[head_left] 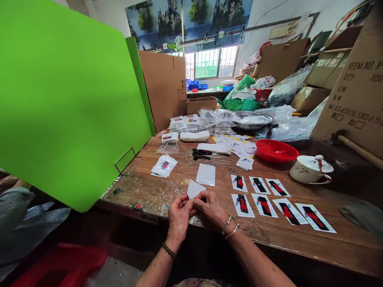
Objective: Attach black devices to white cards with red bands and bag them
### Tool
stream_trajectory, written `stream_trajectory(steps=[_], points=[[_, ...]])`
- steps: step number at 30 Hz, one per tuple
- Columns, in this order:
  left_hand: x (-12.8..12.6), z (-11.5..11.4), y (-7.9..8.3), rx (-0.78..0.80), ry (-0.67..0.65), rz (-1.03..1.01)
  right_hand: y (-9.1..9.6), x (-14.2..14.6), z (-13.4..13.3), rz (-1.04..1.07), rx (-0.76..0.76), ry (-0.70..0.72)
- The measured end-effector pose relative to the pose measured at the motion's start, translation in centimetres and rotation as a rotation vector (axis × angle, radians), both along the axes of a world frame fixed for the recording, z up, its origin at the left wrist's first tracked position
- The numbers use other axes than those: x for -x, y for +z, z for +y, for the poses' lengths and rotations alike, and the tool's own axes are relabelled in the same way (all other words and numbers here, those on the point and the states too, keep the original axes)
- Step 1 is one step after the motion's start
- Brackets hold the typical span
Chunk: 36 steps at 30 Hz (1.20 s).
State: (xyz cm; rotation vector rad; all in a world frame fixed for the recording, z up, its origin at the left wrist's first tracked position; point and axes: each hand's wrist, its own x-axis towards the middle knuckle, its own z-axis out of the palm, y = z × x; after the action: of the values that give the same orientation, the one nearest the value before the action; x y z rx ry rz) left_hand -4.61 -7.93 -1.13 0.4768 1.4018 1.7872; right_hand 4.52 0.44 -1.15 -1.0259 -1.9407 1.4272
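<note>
Near the table's front edge, my left hand (pixel 180 213) and my right hand (pixel 212 206) meet, thumbs and fingertips closed on a small white card (pixel 195 189). The card's lower end is hidden by my fingers. Just beyond it lies a stack of blank white cards (pixel 206 174). To the left is a pile of clear-wrapped cards, the top one showing a red and black piece (pixel 164 164). On the right, several printed cards are set out in two rows, each bearing a red and black strip, such as the nearest right card (pixel 315 218).
A tall green board (pixel 74 99) closes off the left side. Farther back are plastic-bagged packs (pixel 191 121), loose black and red strips (pixel 202 154) and scattered cards (pixel 245 162). A red bowl (pixel 277 151), a lidded white cup (pixel 311 169) and a large carton (pixel 353 87) stand right.
</note>
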Motion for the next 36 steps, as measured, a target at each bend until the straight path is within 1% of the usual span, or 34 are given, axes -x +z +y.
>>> stream_trajectory(steps=[1, 3, 6, 8, 11, 13, 15, 18, 21, 23, 25, 28, 30, 31, 34, 35, 36], points=[[0.1, 0.0, -0.2, 0.013, -0.013, 0.038, -0.1, 0.1, -0.1, -0.008, 0.003, -0.018], [0.2, 0.0, -0.5, 0.046, -0.018, 0.127, -0.5, 0.2, -0.6, -0.03, -0.083, -0.062], [0.5, 0.2, -0.7, 0.094, 0.031, 0.239, -1.0, 0.3, -1.4, -0.059, -0.373, -0.116], [0.8, 0.3, -0.6, 0.123, 0.065, 0.285, -1.3, 0.5, -2.0, -0.069, -0.558, -0.136], [0.9, 0.5, 0.0, 0.177, 0.085, 0.323, -1.6, 0.6, -2.5, -0.106, -0.758, -0.145], [0.8, 0.6, 0.3, 0.215, 0.097, 0.385, -1.8, 0.7, -2.7, -0.146, -0.865, -0.165], [0.8, 0.7, 0.5, 0.243, 0.135, 0.516, -1.9, 0.8, -2.8, -0.174, -0.945, -0.201], [0.6, 1.0, 0.5, 0.261, 0.191, 0.708, -1.7, 0.8, -2.9, -0.163, -1.011, -0.268], [0.5, 1.3, 0.3, 0.248, 0.197, 0.755, -1.2, 0.8, -3.0, -0.147, -1.032, -0.317], [0.2, 1.4, 0.2, 0.215, 0.205, 0.697, -0.8, 0.7, -2.7, -0.146, -1.032, -0.314], [-0.3, 1.4, 0.1, 0.146, 0.198, 0.594, -0.5, 0.6, -2.0, -0.138, -1.004, -0.306], [-1.5, 1.1, 0.0, 0.029, 0.137, 0.39, -0.2, 0.5, -0.4, -0.057, -0.863, -0.362], [-2.1, 0.7, 0.2, -0.012, 0.078, 0.191, 0.0, 0.4, 0.5, 0.047, -0.764, -0.395], [-2.2, 0.5, 0.5, -0.035, 0.026, 0.068, 0.1, 0.3, 0.7, 0.101, -0.732, -0.389], [-2.0, 0.3, 1.8, -0.135, -0.178, -0.317, 0.6, 0.1, 0.5, 0.213, -0.695, -0.311], [-1.8, 0.3, 2.3, -0.16, -0.209, -0.425, 0.7, 0.0, 0.2, 0.233, -0.686, -0.285], [-1.6, 0.5, 2.9, -0.167, -0.195, -0.517, 0.8, 0.0, -0.2, 0.244, -0.676, -0.263]])
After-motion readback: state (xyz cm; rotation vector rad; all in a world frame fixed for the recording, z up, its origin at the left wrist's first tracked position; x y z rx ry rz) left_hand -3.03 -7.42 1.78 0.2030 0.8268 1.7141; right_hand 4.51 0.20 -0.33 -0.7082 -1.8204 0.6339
